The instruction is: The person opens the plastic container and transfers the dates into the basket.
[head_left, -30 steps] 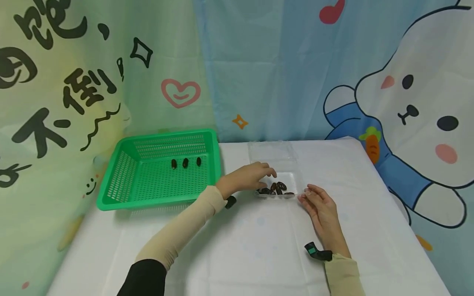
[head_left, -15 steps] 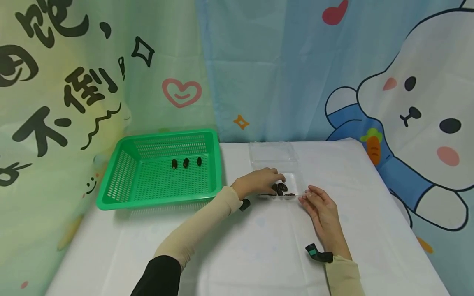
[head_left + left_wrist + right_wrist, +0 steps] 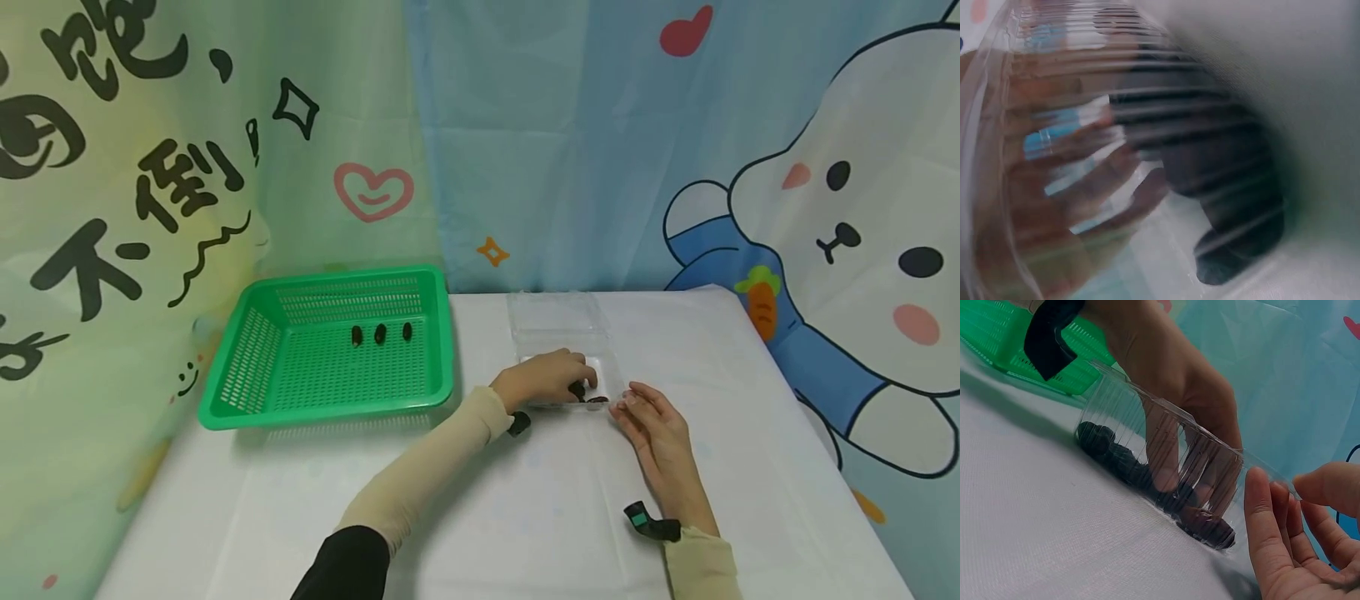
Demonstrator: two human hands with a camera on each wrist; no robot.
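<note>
A clear plastic clamshell box stands on the table with its lid folded back. Several dark brown, wrinkled dates lie along its near wall. My left hand reaches down inside the box, fingertips right at the dates; the right wrist view shows thumb and fingers apart through the plastic. With thumb and fingers, my right hand pinches the box's right end at the rim. Three more dates lie in a row in a green plastic basket.
The basket stands to the left of the box. A white cloth covers the table. Behind it hangs a printed curtain with a cartoon figure. A black wrist camera is strapped to the right wrist.
My left hand has moved right and lower into the box, now covering most of the dates. My right hand stays at the box's right end. The three dates in the basket have not moved.
</note>
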